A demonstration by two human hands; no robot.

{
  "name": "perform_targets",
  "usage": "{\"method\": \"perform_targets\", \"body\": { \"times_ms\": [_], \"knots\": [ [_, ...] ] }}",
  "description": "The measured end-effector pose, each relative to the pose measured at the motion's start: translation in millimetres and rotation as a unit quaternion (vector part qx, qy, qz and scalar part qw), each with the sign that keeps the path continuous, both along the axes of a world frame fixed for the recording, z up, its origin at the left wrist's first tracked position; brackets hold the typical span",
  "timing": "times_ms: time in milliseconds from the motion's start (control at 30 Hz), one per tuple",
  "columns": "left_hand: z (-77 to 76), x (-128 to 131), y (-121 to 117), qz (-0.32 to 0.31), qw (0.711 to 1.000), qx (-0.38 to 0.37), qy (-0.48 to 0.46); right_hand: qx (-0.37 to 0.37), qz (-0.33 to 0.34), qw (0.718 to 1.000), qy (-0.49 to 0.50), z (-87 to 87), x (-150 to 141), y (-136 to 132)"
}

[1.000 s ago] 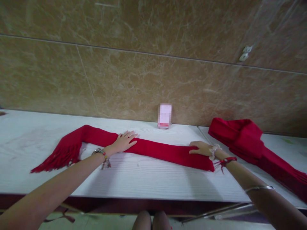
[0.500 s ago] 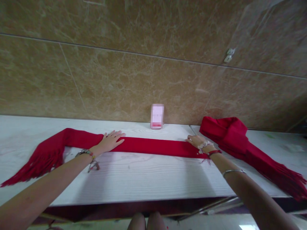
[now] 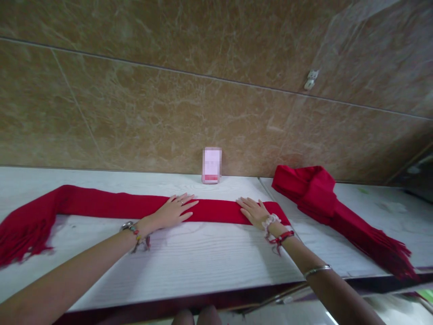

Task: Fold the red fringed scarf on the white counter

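A red scarf point(image 3: 111, 204) lies stretched in a long flat band across the white wood-grain table, its fringed end bending toward me at the left. My left hand point(image 3: 174, 211) rests flat on the middle of the band, fingers spread. Near the band's right end, my right hand point(image 3: 253, 211) also lies flat on the cloth with its fingers apart. Neither hand grips anything. To the right, a second red scarf point(image 3: 318, 194) is looped over itself, with its fringed tail running toward the table's front edge.
A phone point(image 3: 212, 165) with a blurred screen leans upright against the brown marble-tiled wall point(image 3: 152, 113) behind the table point(image 3: 189, 266). A seam crosses the tabletop between the two scarves. A small white fitting point(image 3: 310, 79) is on the wall. My knees show below the front edge.
My left hand has slid right along the scarf band. My right hand has shifted slightly left, its fingers now flat and stretched out. The view has turned a little.
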State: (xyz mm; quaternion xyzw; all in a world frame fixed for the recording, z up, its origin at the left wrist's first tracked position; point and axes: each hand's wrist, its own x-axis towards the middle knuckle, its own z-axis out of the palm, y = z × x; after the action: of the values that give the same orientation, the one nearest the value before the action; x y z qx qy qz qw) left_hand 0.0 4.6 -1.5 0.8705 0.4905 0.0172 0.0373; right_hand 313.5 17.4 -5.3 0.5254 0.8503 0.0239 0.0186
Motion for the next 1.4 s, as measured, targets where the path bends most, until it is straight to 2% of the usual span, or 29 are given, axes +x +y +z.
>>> {"method": "perform_targets", "body": {
  "times_ms": [133, 200, 267, 300, 367, 467, 533, 600, 700, 800, 867, 933, 1033, 1100, 1167, 1233, 1333, 1400],
  "knots": [
    [1.5, -28.4, -1.0, 0.027, 1.000, -0.011, 0.010, -0.007, -0.085, 0.996, -0.030, 4.2, 43.1, 8.2],
    [3.4, -46.0, -2.2, 0.059, 0.998, -0.004, 0.016, 0.017, -0.110, 0.993, -0.030, 7.8, 37.4, 12.7],
    [6.0, -65.4, -5.6, 0.096, 0.995, 0.017, 0.027, 0.056, -0.082, 0.995, -0.007, 11.2, 3.2, 15.2],
    [7.7, -76.1, -8.6, 0.113, 0.992, 0.032, 0.036, 0.069, -0.044, 0.997, 0.007, 12.9, -23.4, 15.1],
    [11.5, -100.0, -17.0, 0.147, 0.985, 0.067, 0.062, 0.067, 0.067, 0.995, 0.029, 16.3, -87.0, 11.5],
    [16.0, -142.0, -35.0, 0.226, 0.963, 0.096, 0.108, 0.030, 0.217, 0.975, 0.039, 18.2, -178.3, 1.7],
    [16.2, -172.7, -48.9, 0.291, 0.944, 0.087, 0.126, 0.002, 0.273, 0.961, 0.041, 13.8, -218.6, -1.7],
    [14.0, -203.0, -62.5, 0.336, 0.929, 0.078, 0.132, -0.009, 0.296, 0.954, 0.041, 4.6, -239.0, 0.1],
    [10.3, -242.7, -78.2, 0.347, 0.920, 0.105, 0.149, 0.000, 0.305, 0.951, 0.055, -12.6, -242.6, 9.3],
    [16.0, -276.4, -83.7, 0.346, 0.910, 0.148, 0.172, 0.013, 0.324, 0.943, 0.069, -25.9, -233.6, 19.0],
    [28.0, -298.5, -81.3, 0.360, 0.907, 0.144, 0.163, 0.026, 0.338, 0.938, 0.074, -31.2, -226.7, 24.5],
    [44.6, -320.8, -75.3, 0.362, 0.916, 0.114, 0.132, 0.033, 0.359, 0.930, 0.076, -34.5, -220.0, 29.1],
    [67.0, -349.3, -63.9, 0.322, 0.939, 0.052, 0.108, 0.033, 0.394, 0.915, 0.079, -38.4, -210.8, 33.0],
    [72.6, -360.9, -57.9, 0.311, 0.942, 0.018, 0.122, 0.042, 0.400, 0.911, 0.095, -40.7, -206.1, 32.1],
    [68.9, -365.3, -54.9, 0.334, 0.932, 0.004, 0.141, 0.043, 0.393, 0.912, 0.111, -41.9, -203.3, 28.4],
    [58.7, -363.1, -55.4, 0.378, 0.912, 0.022, 0.156, 0.034, 0.380, 0.916, 0.121, -41.3, -202.5, 23.9],
    [40.2, -348.6, -59.8, 0.439, 0.880, 0.079, 0.163, 0.030, 0.361, 0.923, 0.131, -38.6, -205.8, 21.0],
    [28.3, -333.0, -63.3, 0.443, 0.877, 0.117, 0.145, 0.033, 0.351, 0.926, 0.131, -37.4, -211.1, 23.1]
  ]
}}
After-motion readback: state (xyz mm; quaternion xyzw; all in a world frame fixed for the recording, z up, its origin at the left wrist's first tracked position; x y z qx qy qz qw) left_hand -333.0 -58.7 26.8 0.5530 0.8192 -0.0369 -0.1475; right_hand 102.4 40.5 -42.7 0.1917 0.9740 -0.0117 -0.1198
